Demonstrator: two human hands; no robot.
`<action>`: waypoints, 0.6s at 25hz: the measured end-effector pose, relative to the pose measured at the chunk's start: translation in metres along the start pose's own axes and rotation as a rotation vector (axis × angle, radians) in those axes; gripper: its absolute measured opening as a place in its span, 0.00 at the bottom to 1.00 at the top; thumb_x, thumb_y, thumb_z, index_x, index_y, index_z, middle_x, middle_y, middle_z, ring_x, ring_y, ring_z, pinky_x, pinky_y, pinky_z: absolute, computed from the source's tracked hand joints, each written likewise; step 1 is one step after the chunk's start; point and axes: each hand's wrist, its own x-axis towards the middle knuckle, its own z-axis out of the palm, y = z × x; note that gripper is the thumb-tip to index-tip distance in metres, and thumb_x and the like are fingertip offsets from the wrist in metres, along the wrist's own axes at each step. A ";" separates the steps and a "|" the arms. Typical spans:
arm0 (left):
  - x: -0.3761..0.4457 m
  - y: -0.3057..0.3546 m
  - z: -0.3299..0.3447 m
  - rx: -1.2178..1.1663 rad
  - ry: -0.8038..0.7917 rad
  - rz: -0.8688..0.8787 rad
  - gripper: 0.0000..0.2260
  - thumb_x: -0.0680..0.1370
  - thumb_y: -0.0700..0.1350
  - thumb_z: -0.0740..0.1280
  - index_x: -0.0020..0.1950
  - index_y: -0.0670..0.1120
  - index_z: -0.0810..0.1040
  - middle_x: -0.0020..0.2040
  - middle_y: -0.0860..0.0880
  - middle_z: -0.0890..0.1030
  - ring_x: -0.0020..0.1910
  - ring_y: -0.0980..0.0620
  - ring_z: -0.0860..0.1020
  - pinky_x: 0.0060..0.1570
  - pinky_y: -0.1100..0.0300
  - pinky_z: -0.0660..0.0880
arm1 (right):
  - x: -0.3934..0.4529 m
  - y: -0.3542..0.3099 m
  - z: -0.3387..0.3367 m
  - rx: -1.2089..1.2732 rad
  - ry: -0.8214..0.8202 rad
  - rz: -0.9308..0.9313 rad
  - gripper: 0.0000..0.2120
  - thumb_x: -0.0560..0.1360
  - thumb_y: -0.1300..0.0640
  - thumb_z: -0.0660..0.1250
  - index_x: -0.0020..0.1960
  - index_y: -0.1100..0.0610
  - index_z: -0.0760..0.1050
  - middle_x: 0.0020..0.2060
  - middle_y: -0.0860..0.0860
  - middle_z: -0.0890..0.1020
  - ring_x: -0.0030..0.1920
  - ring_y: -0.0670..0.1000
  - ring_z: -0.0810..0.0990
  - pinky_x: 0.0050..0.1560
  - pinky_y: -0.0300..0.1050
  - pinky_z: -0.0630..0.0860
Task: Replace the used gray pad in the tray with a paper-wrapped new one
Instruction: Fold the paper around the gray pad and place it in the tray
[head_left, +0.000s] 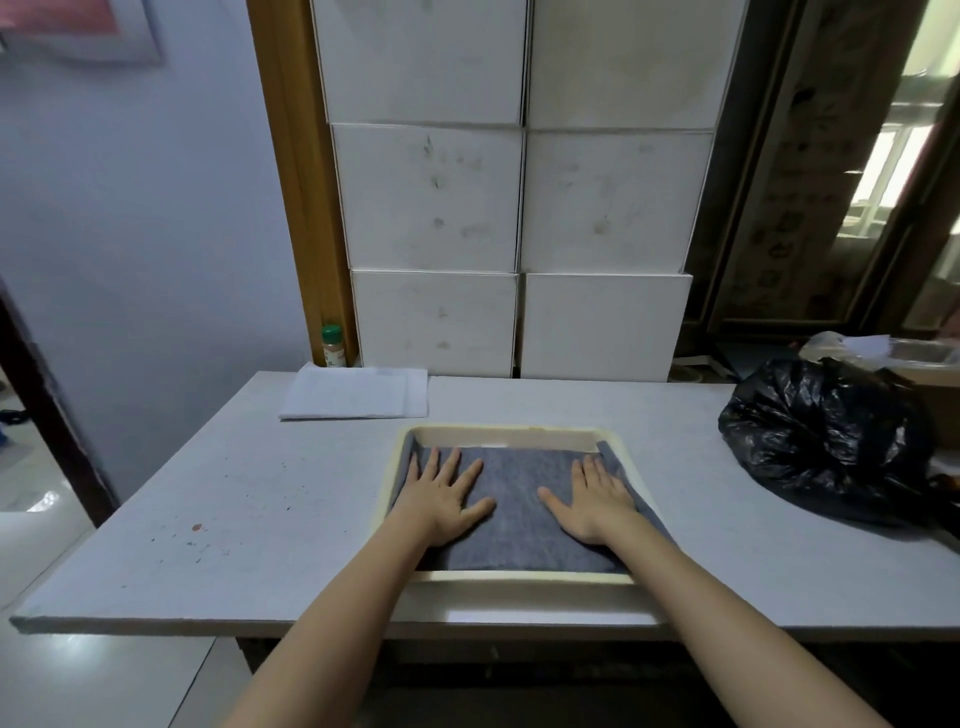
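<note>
1. On the white table (260, 519) in front of me sits a cream tray (511, 432), with the gray pad (519, 499) lying inside it.
2. My left hand (444, 501) lies flat on the left half of the pad, fingers straight and spread, gripping nothing.
3. My right hand (597, 501) lies flat on the right half in the same way, palm down, fingers straight.
4. Both side edges of the pad ride up against the tray's side walls; a strip of bare tray floor shows at the far end.
5. A folded white paper packet (358, 397) lies at the table's far edge, well apart from the tray.
6. A black plastic bag (826, 436) sits to the right of the tray.
7. A green-capped bottle (333, 345) stands behind the packet, beside stacked white boxes (519, 208).
</note>
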 end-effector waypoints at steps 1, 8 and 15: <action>-0.001 -0.004 -0.001 0.018 -0.015 0.011 0.31 0.78 0.66 0.45 0.78 0.55 0.42 0.79 0.47 0.42 0.78 0.43 0.39 0.75 0.44 0.37 | -0.002 0.002 -0.002 -0.063 0.011 -0.013 0.44 0.73 0.30 0.34 0.77 0.61 0.41 0.77 0.57 0.45 0.77 0.54 0.44 0.76 0.50 0.43; 0.001 0.012 -0.011 0.078 0.071 0.110 0.30 0.78 0.66 0.44 0.78 0.57 0.45 0.79 0.47 0.42 0.78 0.45 0.39 0.73 0.37 0.37 | 0.002 -0.020 -0.003 -0.157 0.222 -0.269 0.50 0.64 0.30 0.20 0.77 0.56 0.46 0.77 0.51 0.51 0.77 0.52 0.44 0.75 0.56 0.40; 0.000 0.002 0.007 -0.065 0.027 -0.094 0.29 0.77 0.68 0.44 0.76 0.62 0.43 0.79 0.48 0.42 0.77 0.44 0.38 0.73 0.43 0.34 | 0.003 -0.016 0.010 0.102 0.106 0.034 0.36 0.78 0.36 0.43 0.77 0.58 0.39 0.77 0.58 0.40 0.77 0.55 0.39 0.76 0.49 0.39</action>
